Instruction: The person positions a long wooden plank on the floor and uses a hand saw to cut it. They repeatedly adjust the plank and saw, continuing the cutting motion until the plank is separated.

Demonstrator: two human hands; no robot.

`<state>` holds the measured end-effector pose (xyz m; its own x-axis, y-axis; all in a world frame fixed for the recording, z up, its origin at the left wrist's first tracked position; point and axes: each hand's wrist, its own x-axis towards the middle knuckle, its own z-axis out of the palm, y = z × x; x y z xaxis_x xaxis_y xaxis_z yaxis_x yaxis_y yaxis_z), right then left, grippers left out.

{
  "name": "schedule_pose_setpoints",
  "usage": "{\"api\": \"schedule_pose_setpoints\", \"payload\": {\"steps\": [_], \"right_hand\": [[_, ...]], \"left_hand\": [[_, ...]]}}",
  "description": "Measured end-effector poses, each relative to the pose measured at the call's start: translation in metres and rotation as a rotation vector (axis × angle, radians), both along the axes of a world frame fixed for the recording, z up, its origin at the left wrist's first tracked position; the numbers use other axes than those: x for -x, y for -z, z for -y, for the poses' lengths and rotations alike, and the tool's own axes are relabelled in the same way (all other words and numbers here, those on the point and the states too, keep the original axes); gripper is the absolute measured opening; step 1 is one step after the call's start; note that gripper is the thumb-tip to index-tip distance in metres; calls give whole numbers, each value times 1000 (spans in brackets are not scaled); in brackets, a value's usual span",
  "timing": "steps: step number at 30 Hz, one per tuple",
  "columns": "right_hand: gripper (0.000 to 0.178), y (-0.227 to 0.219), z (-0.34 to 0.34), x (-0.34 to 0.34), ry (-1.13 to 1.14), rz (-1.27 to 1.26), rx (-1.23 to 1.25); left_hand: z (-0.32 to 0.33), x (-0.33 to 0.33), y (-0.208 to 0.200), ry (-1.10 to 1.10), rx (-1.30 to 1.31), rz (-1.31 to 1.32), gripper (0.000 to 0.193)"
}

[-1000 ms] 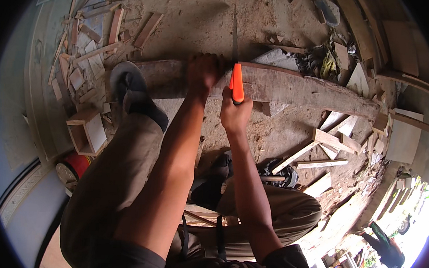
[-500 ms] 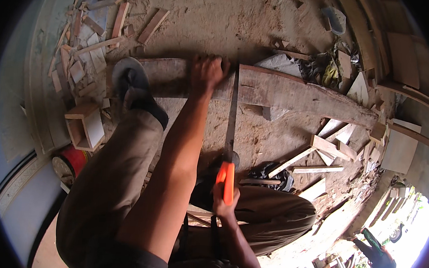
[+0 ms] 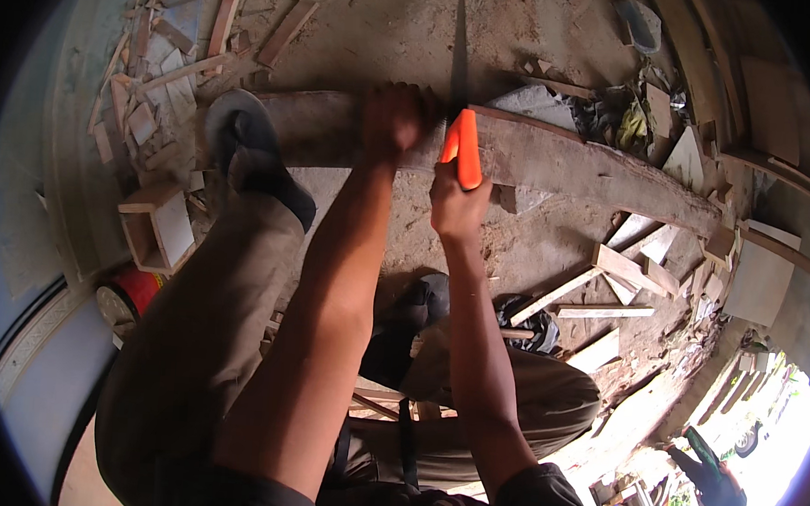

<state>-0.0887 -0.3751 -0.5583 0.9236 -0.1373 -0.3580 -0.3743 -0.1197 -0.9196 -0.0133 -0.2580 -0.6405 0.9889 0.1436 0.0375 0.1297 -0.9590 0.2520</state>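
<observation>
A long, rough wooden plank lies across the view, and my left foot in a dark sandal rests on its left end. My left hand, a little blurred, is closed over the plank's far edge, just left of the saw. In my right hand is a hand saw with an orange handle, the fingers wrapped round its grip. The handle is over the plank now, and the dark blade reaches out beyond the far edge. Where the blade meets the wood is mostly hidden by the handle.
Wood offcuts litter the dusty ground at far left, with more strips at right. An open wooden box and a red round object are near my left leg. Another person is at lower right.
My right hand has pushed the saw far forward, from near my lap to the plank, so the blade now sticks out past the far edge. My left hand stays on the plank.
</observation>
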Motion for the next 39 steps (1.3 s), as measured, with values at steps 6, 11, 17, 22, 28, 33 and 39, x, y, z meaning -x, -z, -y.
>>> {"api": "schedule_pose_setpoints", "payload": {"steps": [6, 11, 17, 22, 28, 33, 39], "right_hand": [[6, -14, 24, 121, -138, -56, 40], [31, -80, 61, 223, -50, -270, 26], [9, -45, 48, 169, 116, -127, -168], [9, 1, 22, 82, -71, -14, 87], [27, 7, -3, -10, 10, 30, 58], [27, 10, 6, 8, -71, 123, 166], [19, -22, 39, 180, -149, 29, 149]], "left_hand": [[-28, 12, 78, 17, 26, 531, 29], [-1, 7, -4, -14, 49, 258, 27], [1, 19, 11, -36, 124, 271, 36], [-6, 7, 16, -55, 163, 371, 40], [-4, 8, 7, 7, 104, 168, 40], [9, 0, -3, 43, 76, -27, 41], [-7, 2, 39, -3, 94, 463, 30]]}}
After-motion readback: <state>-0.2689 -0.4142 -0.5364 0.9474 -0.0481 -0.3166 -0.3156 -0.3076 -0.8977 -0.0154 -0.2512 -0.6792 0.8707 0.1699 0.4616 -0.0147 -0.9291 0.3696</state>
